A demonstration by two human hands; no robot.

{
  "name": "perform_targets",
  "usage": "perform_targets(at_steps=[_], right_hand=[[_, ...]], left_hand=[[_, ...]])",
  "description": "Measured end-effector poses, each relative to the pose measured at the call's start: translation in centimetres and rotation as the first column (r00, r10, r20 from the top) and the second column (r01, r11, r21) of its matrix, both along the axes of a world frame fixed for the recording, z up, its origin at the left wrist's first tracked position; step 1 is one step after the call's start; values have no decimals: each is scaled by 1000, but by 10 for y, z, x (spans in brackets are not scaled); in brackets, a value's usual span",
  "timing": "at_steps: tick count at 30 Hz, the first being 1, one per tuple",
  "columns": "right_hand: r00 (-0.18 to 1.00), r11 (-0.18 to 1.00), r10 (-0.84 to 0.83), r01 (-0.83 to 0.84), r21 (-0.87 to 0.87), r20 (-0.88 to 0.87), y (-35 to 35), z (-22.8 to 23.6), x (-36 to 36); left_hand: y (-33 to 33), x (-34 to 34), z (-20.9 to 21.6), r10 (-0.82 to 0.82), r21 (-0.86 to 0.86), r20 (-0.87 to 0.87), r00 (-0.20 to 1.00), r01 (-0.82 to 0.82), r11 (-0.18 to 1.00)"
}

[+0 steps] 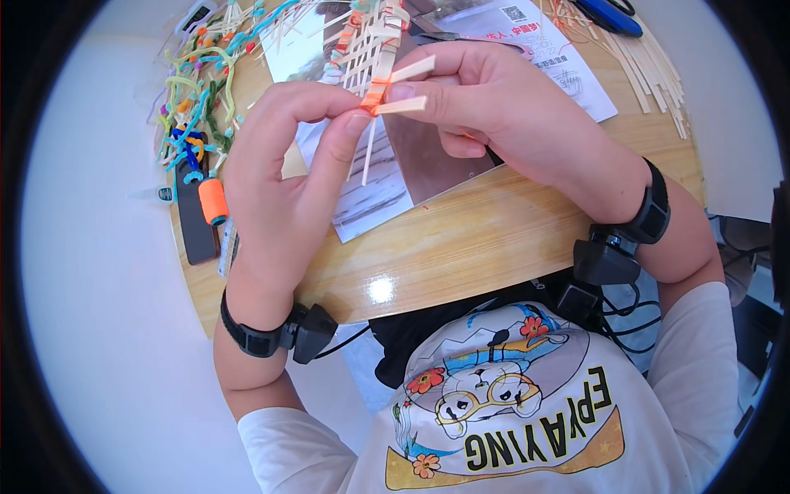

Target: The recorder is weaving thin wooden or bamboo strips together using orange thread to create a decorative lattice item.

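Both hands meet at the near end of a lattice (359, 69) of thin pale wooden sticks, raised above the table's far half. Orange thread (376, 90) is wound round its near corner, and more colored bindings show along its sides. My left hand (284, 160) pinches that bound corner between thumb and forefinger. From the other side, my right hand (502, 99) is closed, its thumb and forefinger against the protruding stick ends (401, 106). Whether the right fingers also hold thread is hidden. Two thin sticks hang below the left thumb.
Beneath the lattice lies a printed sheet (370, 202). At left are tangled fuzzy craft wires (193, 107), a dark phone (196, 222), an orange thread spool (213, 202) and a small bottle (164, 194). Loose wooden sticks (654, 82) and a blue-handled tool (611, 16) lie far right.
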State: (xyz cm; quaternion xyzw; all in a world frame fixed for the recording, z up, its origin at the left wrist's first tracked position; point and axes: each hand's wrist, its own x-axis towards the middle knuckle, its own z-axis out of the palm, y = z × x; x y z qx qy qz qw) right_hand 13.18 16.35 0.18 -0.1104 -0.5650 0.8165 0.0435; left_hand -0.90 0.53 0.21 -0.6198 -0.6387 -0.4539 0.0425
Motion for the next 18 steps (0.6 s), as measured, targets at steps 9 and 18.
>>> perform_targets(at_steps=[9,18], right_hand=[[996,991,0,12,137,-87,1,6,2],[995,986,38,-22,165,-96,1,5,4]], left_hand=[[-2,-3,-1,68,-7,207,976,-68,998],[-3,-1,-1,59,4,227,972,-62,998]])
